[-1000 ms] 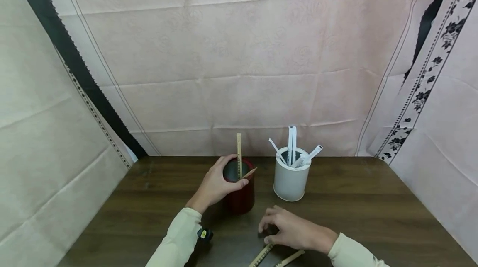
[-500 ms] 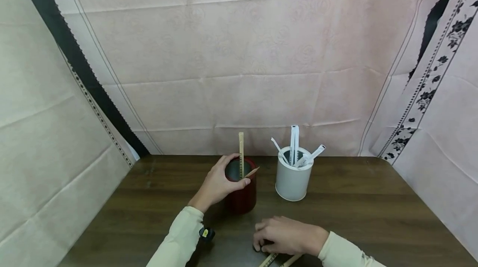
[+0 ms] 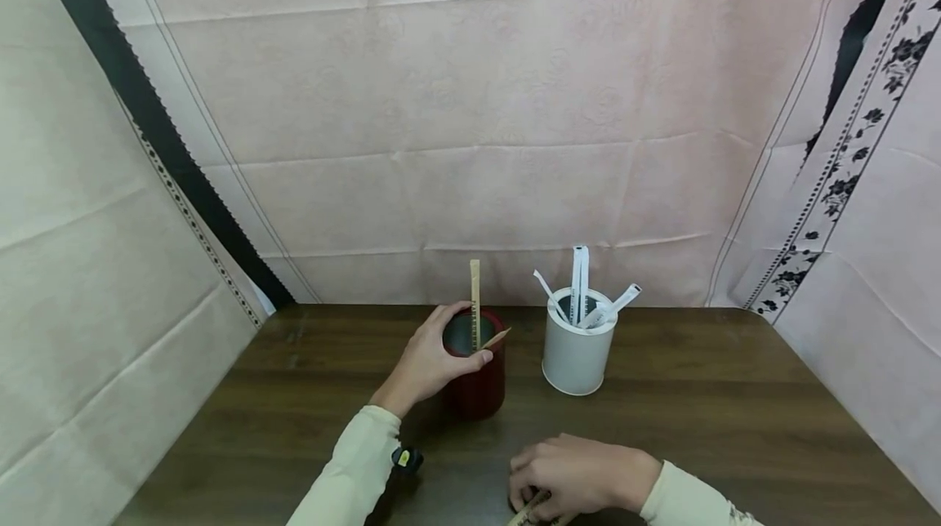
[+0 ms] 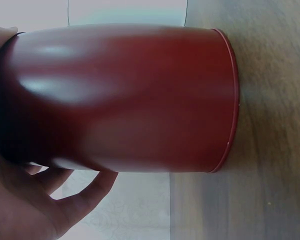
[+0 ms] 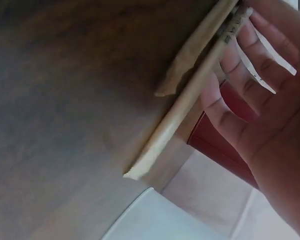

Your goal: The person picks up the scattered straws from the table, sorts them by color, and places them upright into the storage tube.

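Observation:
My left hand holds the dark red cup by its rim, thumb on the near side. In the left wrist view the red cup stands on the table, fingers along its side. Inside it are an upright tan paper-wrapped stick and another leaning with its tip over the rim. Low in the head view, my right hand pinches one tan paper-wrapped stick. The right wrist view shows this long stick by the fingertips, with a second tan stick alongside.
A white cup with several white wrapped sticks stands right of the red cup. The brown wood-grain table ends at a pale cloth wall, with cloth on both sides too.
My right hand has come down and closer to me over the loose sticks, and its fingers now close on one. The left hand still holds the red cup. The view has shifted slightly.

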`<state>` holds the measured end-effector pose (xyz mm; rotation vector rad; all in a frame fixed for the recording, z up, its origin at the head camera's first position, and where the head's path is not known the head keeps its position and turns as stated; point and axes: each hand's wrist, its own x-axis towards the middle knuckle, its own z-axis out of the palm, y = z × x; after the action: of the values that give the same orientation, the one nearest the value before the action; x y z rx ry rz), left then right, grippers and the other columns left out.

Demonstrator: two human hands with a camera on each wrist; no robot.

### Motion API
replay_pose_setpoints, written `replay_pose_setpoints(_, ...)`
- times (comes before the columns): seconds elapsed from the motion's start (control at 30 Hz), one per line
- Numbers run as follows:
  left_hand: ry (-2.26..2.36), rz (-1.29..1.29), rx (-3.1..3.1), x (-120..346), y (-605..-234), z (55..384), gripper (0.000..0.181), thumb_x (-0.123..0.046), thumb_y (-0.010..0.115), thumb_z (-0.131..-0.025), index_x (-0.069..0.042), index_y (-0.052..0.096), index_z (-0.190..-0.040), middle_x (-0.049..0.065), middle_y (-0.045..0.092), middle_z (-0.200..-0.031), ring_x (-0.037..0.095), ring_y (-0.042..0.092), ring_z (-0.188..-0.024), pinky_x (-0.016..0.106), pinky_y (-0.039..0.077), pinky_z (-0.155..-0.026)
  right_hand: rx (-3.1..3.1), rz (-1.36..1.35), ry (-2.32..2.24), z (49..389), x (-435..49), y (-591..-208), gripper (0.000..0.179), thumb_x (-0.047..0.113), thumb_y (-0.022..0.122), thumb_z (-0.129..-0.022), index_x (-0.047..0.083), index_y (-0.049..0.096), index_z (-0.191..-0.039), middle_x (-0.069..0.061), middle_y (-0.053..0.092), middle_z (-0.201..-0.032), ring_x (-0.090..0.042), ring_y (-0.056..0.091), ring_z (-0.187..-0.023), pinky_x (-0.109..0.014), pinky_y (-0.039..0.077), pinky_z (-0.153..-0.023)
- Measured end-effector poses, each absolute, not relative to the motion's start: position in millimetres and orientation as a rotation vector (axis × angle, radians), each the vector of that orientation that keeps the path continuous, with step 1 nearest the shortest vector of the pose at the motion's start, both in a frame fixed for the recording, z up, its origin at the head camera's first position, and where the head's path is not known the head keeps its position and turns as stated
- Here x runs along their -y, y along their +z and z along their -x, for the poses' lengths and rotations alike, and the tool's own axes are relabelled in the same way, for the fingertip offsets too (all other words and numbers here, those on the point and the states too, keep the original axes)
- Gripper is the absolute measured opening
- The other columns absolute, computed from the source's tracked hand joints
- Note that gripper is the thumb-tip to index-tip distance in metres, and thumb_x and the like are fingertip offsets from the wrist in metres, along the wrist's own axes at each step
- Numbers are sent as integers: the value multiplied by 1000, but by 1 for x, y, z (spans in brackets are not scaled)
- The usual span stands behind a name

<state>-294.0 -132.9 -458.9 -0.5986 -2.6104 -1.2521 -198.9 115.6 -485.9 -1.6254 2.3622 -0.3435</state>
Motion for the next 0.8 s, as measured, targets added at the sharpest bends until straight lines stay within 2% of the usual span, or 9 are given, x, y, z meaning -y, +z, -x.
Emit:
replay_pose_setpoints(0.23,-1248,597,2615,134,-460,295,80,-64,79,-72,-42,45,-141,-14,52,-125,16,56,-105,41,51,-88,-2467,1718,-308,201,-119,-490,8,21,62,-99,29,65,-100,21,55,-96,13,47,-77,-6,37,-61)
replay_pose_setpoints(0.47,-1232,604,2618,132,-461,295,81,-66,78,-72,-41,45,-142,-12,53,-126,17,56,-106,41,51,-88,-2572,1751,-735,206,-133,-481,10,18,63,-99,25,64,-106,18,58,-100,7,52,-90,-8,44,-76)
replay_pose_setpoints(0.57,-1229,616,2605,132,-461,295,81,-65,78,-72,-40,46,-142,-15,52,-125,15,56,-104,40,50,-88,-2623,1885,-1048,208,-136,-471,21,8,69,-93,22,65,-109,13,62,-102,1,56,-92,-13,47,-79)
replay_pose_setpoints(0.7,-1234,625,2586,133,-461,295,80,-64,79,-72,-39,47,-141,-15,52,-124,14,56,-103,39,49,-86,-2715,2023,-1492,212,-132,-447,38,-11,74,-79,9,68,-110,0,68,-99,-10,61,-90,-19,51,-81)
replay_pose_setpoints(0.8,-1241,638,2583,134,-461,295,80,-65,78,-73,-39,46,-142,-15,52,-124,14,56,-103,38,50,-86,-2821,1856,-1766,214,-127,-422,39,-18,73,-76,3,68,-109,-7,69,-100,-15,63,-88,-21,52,-79)
